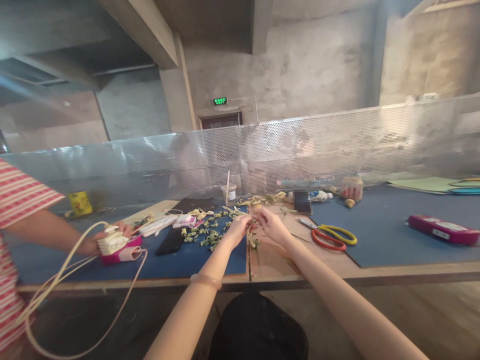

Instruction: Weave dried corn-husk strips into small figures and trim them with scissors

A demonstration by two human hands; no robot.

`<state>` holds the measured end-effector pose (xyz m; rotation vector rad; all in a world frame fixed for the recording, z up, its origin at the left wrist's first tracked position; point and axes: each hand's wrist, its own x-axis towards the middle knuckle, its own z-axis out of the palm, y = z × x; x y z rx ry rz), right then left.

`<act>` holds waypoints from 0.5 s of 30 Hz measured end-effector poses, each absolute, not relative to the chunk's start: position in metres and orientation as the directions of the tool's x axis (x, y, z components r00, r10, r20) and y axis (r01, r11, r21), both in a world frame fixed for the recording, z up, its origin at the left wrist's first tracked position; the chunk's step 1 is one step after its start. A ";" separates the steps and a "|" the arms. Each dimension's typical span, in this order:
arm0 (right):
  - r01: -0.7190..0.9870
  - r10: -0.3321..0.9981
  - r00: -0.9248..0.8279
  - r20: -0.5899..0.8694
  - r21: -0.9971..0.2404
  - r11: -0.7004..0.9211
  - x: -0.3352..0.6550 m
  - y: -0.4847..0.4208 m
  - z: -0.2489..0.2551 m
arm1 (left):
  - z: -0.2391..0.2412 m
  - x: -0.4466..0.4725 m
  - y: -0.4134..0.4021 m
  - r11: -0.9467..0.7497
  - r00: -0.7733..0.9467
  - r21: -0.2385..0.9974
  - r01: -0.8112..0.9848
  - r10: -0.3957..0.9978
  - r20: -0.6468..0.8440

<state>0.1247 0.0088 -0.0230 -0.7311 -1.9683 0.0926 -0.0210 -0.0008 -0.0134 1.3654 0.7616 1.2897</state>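
Note:
My left hand (240, 228) and my right hand (270, 223) meet over the table's middle seam, fingers pinched together on a small green woven leaf piece (254, 242) that hangs between them. A pale bangle (205, 280) sits on my left forearm. Just left of my hands lies a scatter of several small green leaf pieces (205, 234) on the blue table mat (221, 260). Red and yellow scissors (330, 236) lie to the right of my right hand.
A person in a red striped shirt at left holds a woven pale piece (111, 242) with long strips over a pink case (122, 253). A black phone (170, 241), plastic cup (229, 193), jar (351, 188), magenta box (443, 229) and perforated metal screen (337, 145) are present.

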 end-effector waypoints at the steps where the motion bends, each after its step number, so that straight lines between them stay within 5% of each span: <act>1: 0.396 0.550 -0.335 0.765 -0.415 0.819 0.124 0.008 -0.023 | -0.014 -0.021 -0.001 -0.246 0.217 0.947 -0.205 0.932 0.289; 9: 0.283 0.731 -0.248 0.635 -0.675 0.682 0.120 0.006 -0.020 | -0.015 -0.017 -0.001 -0.238 0.187 0.953 -0.188 0.944 0.272; 15: 0.263 0.788 -0.226 0.572 -0.743 0.615 0.119 0.008 -0.020 | -0.016 -0.018 0.002 -0.273 0.191 0.955 -0.119 0.937 0.292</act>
